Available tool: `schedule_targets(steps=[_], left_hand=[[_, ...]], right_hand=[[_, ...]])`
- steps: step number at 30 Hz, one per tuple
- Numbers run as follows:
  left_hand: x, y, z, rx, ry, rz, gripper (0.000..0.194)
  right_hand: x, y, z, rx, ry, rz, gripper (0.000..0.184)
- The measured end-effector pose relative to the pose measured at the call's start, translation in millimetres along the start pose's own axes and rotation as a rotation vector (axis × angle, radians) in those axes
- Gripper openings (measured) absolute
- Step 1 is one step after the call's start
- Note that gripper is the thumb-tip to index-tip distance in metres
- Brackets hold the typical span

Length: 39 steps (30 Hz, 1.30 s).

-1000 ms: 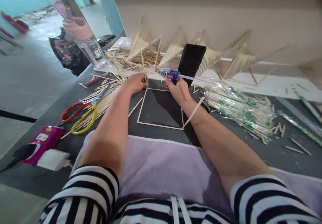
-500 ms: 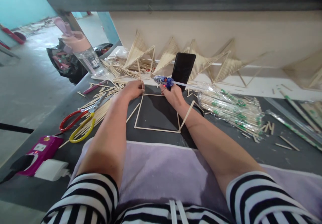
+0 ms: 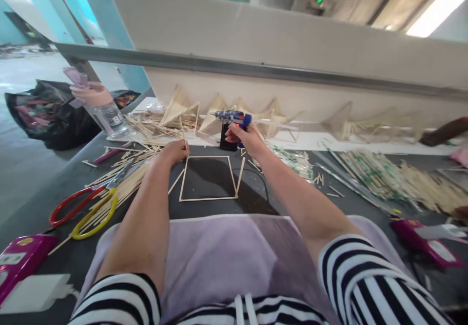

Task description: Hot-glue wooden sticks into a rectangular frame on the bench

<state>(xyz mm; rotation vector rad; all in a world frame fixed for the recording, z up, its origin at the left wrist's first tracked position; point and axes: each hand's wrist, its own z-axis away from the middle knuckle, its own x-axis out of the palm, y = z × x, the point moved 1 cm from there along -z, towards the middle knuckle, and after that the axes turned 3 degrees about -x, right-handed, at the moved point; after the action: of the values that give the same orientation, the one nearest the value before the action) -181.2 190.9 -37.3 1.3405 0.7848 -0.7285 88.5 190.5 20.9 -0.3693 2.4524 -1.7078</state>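
A square frame of thin wooden sticks lies flat on the dark table, with further sticks slanting up from its near right corner and at its left side. At its far left corner my left hand pinches an upright wooden stick, whose lower end meets that corner. My right hand is closed around a blue hot glue gun, raised above the far side of the frame. The gun's nozzle points left, apart from the sticks, and a clear glue stick extends from its back.
Scissors lie on loose sticks at left, near a pink power strip. A water bottle stands at the far left. Stick models line the back board; a black phone stands before them. Bagged sticks lie right.
My right hand has lifted the glue gun up and away from the frame's far left corner. My left hand still holds the upright stick there. The view has tilted up and swung right.
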Motion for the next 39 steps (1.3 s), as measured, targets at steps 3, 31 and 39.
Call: schedule_targets(steps=[3, 31, 39], left_hand=[[1.8, -2, -2, 0.015, -0.029, 0.018, 0.016], [-1.5, 8, 5, -0.061, -0.056, 0.037, 0.013], [-1.6, 8, 6, -0.055, -0.074, 0.06, 0.01]], right_hand=[[-20, -31, 22, -0.088, 0.109, -0.076, 0.039], [-68, 0, 204, 0.288, 0.01, -0.399, 0.031], [-67, 3, 209, 0.296, 0.008, -0.394, 0.03]])
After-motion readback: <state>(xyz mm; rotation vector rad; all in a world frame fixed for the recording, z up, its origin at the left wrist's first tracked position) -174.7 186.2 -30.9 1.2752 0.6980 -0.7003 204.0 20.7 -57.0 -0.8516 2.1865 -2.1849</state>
